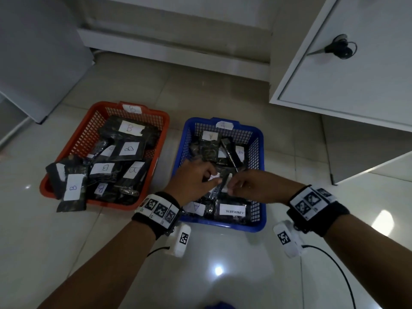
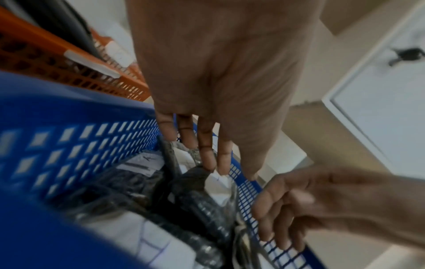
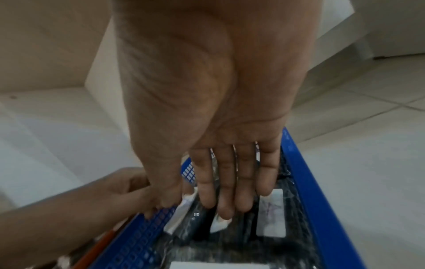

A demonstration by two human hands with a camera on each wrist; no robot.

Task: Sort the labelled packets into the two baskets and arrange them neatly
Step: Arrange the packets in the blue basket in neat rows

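Packets (image 1: 209, 150) were reached for in the blue basket (image 1: 259, 210) at frame centre; left hand (image 1: 192, 179) and right hand (image 1: 254, 186) were spread, fingers straight.

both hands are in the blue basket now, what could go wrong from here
1. In the orange basket, a B packet hangs over the near rim onto the floor; it may slide out.
2. In the blue basket, packets lie crisscrossed under the left hand and right hand; pulling one may tumble others.
3. Some labels are hidden, so a wrong letter could go unnoticed.
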